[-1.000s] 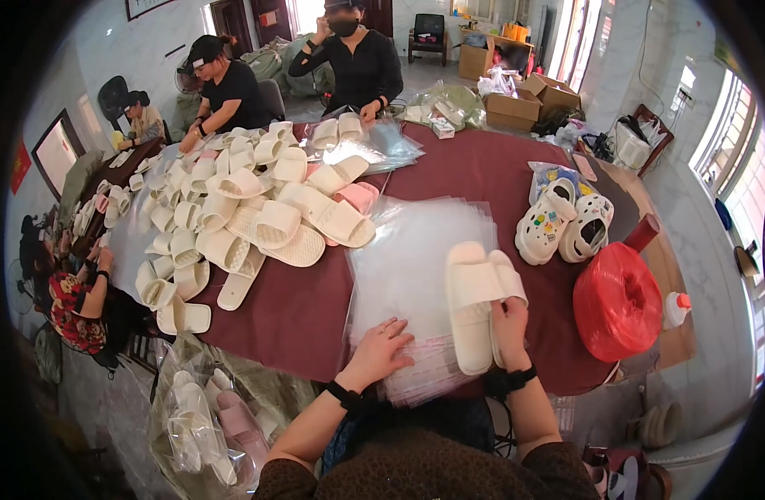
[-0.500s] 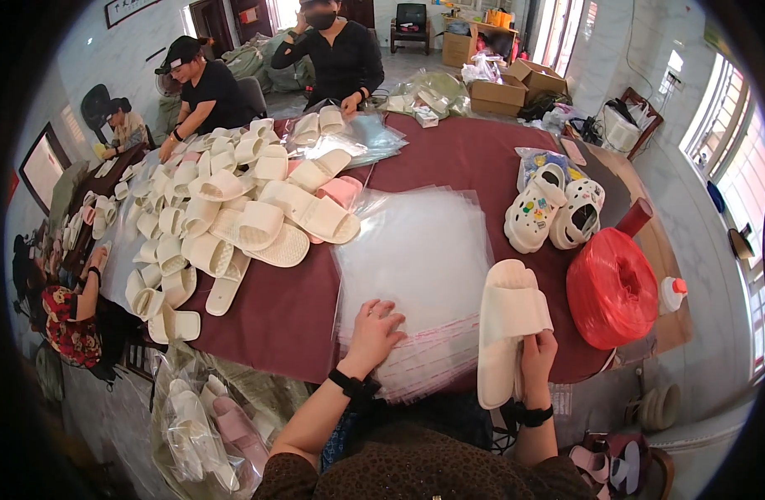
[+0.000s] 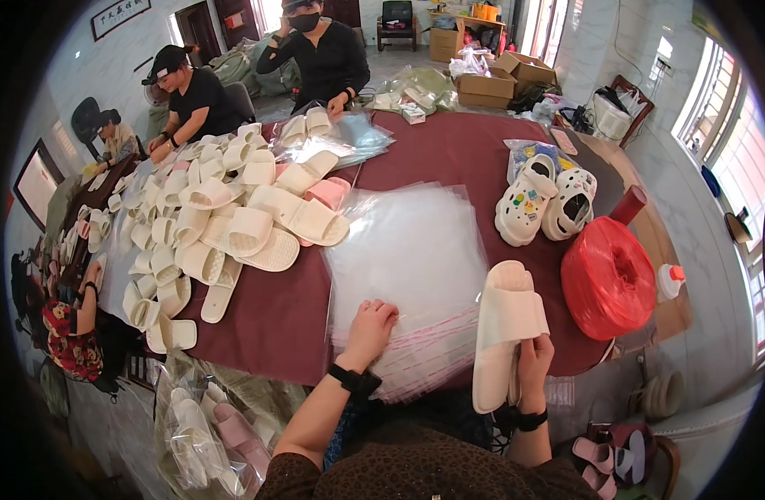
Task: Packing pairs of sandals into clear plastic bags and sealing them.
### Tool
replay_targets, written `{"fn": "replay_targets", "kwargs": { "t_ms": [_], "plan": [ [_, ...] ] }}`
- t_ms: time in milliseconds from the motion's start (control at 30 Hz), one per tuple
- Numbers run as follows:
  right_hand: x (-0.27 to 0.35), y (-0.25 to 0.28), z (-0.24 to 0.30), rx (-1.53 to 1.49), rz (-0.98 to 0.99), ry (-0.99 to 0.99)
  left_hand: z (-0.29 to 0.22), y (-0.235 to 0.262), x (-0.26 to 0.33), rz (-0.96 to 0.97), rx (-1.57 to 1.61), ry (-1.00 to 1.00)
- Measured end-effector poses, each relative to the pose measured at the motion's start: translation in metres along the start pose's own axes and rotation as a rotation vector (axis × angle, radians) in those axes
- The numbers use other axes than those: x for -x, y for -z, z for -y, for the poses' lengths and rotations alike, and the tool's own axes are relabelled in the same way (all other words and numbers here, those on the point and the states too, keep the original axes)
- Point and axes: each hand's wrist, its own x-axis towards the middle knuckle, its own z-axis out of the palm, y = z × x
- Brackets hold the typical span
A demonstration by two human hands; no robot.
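Note:
A stack of clear plastic bags (image 3: 407,250) with pink-striped edges lies on the maroon tablecloth in front of me. My left hand (image 3: 369,332) rests on its near left part, fingers curled together at the top plastic bag. Whether a bag edge is pinched between them is hard to see. To the right of the stack, my right hand (image 3: 533,363) grips cream slippers (image 3: 504,333), held upright with the toe end up. A second slipper is partly hidden behind the front one.
Piled cream slippers (image 3: 224,200) cover the table's left. Decorated white clogs (image 3: 524,204), a red twine roll (image 3: 609,279) and a white bottle (image 3: 670,282) stand at the right. Bagged slippers (image 3: 191,433) are below the front edge. Other people sit or stand around the far and left sides.
My left hand's fingers have drawn from spread to curled on the bags. My right hand still holds the slippers in much the same place. The whole view has shifted slightly.

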Motion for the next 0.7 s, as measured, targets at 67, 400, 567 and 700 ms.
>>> {"fn": "replay_targets", "kwargs": {
  "t_ms": [67, 400, 567, 700],
  "plan": [
    [0.001, 0.004, -0.002, 0.024, 0.011, -0.005, -0.003, 0.003, -0.002, 0.029, 0.001, -0.03],
    [0.014, -0.013, 0.025, 0.138, 0.173, 0.104, -0.006, 0.012, -0.005, 0.117, -0.049, -0.111],
    [0.023, -0.036, 0.067, 0.145, 0.525, 0.221, -0.008, 0.009, -0.007, 0.09, -0.047, -0.218],
    [0.031, -0.065, 0.087, 0.088, 0.803, 0.263, 0.021, -0.018, 0.01, 0.174, 0.41, 0.032]
  ]
}}
